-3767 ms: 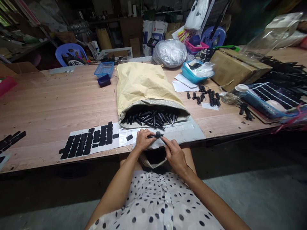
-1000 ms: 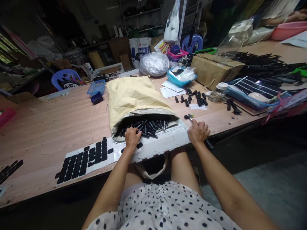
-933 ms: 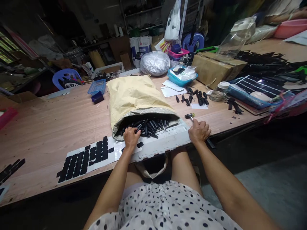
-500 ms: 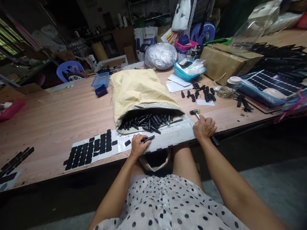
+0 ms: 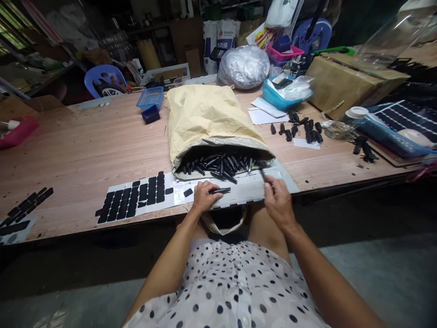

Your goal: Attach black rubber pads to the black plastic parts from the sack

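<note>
My left hand (image 5: 204, 196) is closed round one end of a black pen-shaped tube (image 5: 222, 190), which lies over the pale board (image 5: 246, 193) at the table's front edge. To its right, my right hand (image 5: 278, 200) grips a small hammer (image 5: 262, 172), its head raised by the sack's mouth and smeared by motion. Just beyond both hands lies a yellow sack (image 5: 208, 109) with its mouth towards me. Many similar black tubes (image 5: 223, 166) fill that mouth, and some spill onto the board. A lone black pad (image 5: 188, 192) rests left of my left hand.
A sheet of black pads (image 5: 126, 200) lies along the front edge at left. Behind the sack are blue baskets (image 5: 150, 98) and a stuffed plastic bag (image 5: 244, 66). Black fittings (image 5: 309, 132), a turquoise basin (image 5: 285, 98) and a cardboard box (image 5: 355, 84) are on the right.
My right hand has brought the hammer leftwards, from beyond the board's right end to near the sack's mouth. My left hand keeps its hold on the tube. The view has shifted slightly.
</note>
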